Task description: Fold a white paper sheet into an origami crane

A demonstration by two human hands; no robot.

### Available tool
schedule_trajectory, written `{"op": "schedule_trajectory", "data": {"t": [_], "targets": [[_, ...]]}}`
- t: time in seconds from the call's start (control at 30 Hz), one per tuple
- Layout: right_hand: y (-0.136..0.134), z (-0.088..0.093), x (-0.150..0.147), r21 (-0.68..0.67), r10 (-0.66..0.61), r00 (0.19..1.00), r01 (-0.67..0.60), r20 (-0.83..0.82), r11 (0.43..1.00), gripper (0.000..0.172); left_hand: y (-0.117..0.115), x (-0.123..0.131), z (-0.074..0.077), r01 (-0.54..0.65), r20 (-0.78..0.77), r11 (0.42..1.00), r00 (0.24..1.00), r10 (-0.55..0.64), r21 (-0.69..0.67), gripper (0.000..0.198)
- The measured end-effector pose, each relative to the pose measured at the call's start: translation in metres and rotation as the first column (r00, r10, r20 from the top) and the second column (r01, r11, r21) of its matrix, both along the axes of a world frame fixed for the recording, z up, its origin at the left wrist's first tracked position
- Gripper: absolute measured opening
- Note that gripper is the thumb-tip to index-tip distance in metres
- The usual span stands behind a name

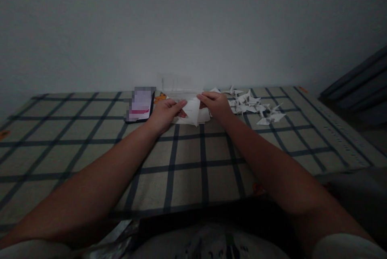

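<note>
Between my two hands is a white sheet of paper (192,109), partly folded, with a corner pointing down toward me. My left hand (169,113) pinches its left side, thumb on top. At the upper right edge, my right hand (214,102) grips the same sheet between thumb and fingers. More white paper (205,115) lies beneath and behind the held sheet, partly hidden. To the right of my right hand sits a loose pile of folded paper cranes (246,102), several of them overlapping.
A phone (140,105) with a lit, blurred screen lies left of my left hand. Something orange (159,97) shows just behind that hand. The checked tablecloth (187,150) reaches back to a plain wall (187,25). Dark slatted furniture (359,89) stands at the far right.
</note>
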State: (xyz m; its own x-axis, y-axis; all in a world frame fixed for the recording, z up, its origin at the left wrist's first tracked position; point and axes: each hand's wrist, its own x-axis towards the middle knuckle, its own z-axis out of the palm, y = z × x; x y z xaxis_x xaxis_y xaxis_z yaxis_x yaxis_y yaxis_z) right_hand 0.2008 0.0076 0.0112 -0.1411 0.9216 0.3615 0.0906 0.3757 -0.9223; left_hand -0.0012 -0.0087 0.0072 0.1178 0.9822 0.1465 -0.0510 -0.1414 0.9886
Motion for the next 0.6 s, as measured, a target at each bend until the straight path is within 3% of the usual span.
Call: {"op": "schedule_trajectory", "data": {"t": [0.17, 0.27, 0.6], "targets": [[0.0007, 0.0032, 0.0000, -0.060, -0.006, 0.999, 0.004, -0.047, 0.998, 0.034, 0.0023, 0.0009, -0.0007, -0.025, 0.160, 0.999, 0.987, 0.019, 0.038, 0.048], [0.0001, 0.0050, 0.0005, -0.065, -0.002, 0.998, -0.001, -0.055, 0.998, 0.035, 0.0042, -0.0002, -0.0019, -0.096, 0.161, 0.991, 0.984, 0.080, 0.092, 0.043], [0.0033, 0.0012, 0.0058, -0.028, 0.037, 0.995, -0.034, 0.094, 0.999, 0.036, 0.0052, -0.0009, 0.0002, -0.215, 0.259, 0.973, 0.948, 0.187, 0.084, 0.035]]}}
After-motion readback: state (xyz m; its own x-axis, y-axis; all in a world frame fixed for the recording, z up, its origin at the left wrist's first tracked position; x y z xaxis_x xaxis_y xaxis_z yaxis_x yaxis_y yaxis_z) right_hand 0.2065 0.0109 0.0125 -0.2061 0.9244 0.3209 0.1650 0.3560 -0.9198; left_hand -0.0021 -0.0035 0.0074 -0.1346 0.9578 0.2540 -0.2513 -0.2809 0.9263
